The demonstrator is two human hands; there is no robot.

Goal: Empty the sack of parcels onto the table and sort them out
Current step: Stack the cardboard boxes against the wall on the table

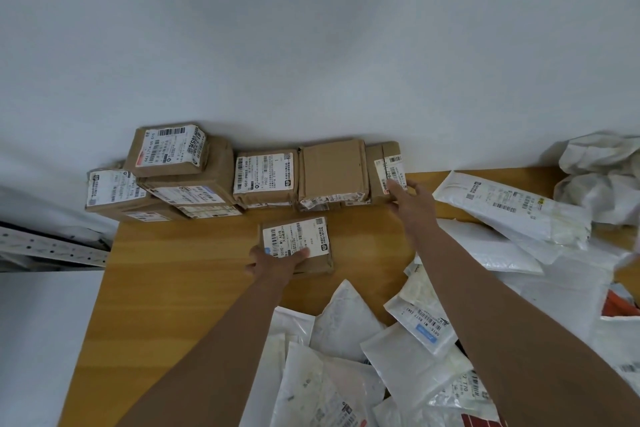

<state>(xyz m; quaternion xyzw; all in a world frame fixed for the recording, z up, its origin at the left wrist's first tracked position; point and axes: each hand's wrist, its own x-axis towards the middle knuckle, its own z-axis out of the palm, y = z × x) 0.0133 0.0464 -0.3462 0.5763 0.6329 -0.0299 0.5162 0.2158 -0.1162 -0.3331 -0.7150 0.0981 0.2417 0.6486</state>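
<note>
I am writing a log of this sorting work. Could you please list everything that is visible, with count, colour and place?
cardboard boxes: about nine, brown with white labels, stacked in a row against the wall at the far edge of the table
single box: one, brown with white label, apart in front of the row
plastic mailer bags: many, white or grey, heaped over the near and right side
sack: one, white, crumpled, far right corner
table: one, wooden, orange-brown
wall: pale grey
left hand: holds the single box
right hand: touches the rightmost box of the row
</note>
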